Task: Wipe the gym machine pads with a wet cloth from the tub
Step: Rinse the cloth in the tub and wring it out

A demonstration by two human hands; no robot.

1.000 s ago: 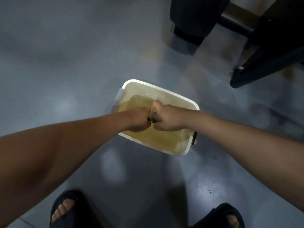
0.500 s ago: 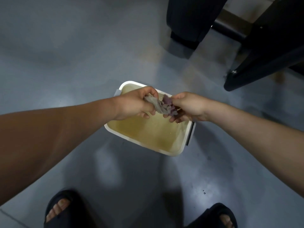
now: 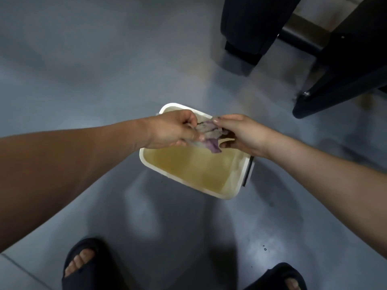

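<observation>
Left hand point(image 3: 169, 130): fingers curled, pinching one end of the cloth point(image 3: 209, 135).
Right hand point(image 3: 243, 133): thumb and fingers pinching the other end, close to the left hand.
Cloth: crumpled, grey-purple, held between both hands, one corner hanging down.
Tub point(image 3: 237, 185): white, directly below the hands, on the floor point(image 3: 83, 70).
Water point(image 3: 188, 166): yellowish, in the tub under the cloth.
Machine frame point(image 3: 345, 76): dark, beyond the right hand.

The left hand point(image 3: 169, 131) and right hand point(image 3: 244, 133), with the blurred, bunched cloth point(image 3: 209, 136) whose ends vanish inside their fingers, hide much of the tub point(image 3: 230, 195) far rim, while the dark machine point(image 3: 345, 59) and both sandals point(image 3: 69, 283) run off the picture's edges.
</observation>
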